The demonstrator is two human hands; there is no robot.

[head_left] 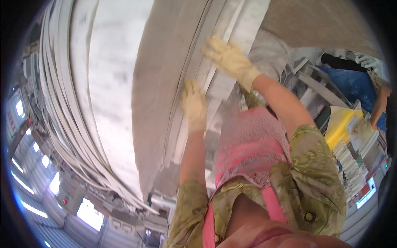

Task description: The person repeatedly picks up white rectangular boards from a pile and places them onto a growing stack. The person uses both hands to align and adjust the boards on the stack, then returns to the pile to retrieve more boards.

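Note:
Both my hands wear pale yellow gloves and lie at the layered edge of a stack of long, flat, pale sheets. My left hand (193, 106) is lower, its fingers extended against the rim beside a grey-brown sheet (155, 95). Farther up, my right hand (231, 60) reaches over a narrow white strip (211, 76) with its fingers apart. Neither hand has anything visibly wrapped in its fingers. The sheets' material is unclear. A broad white sheet (113, 78) lies left of the grey-brown one. Some blur softens the fingertips.
Several long pale bands (68, 95) curve along the far left. At right are a blue cloth or bag (347, 84), a yellow sheet (341, 124) and stacked white pieces (351, 165). Another person's arm (379, 108) shows at the right rim. My pink apron (252, 144) is close to the stack.

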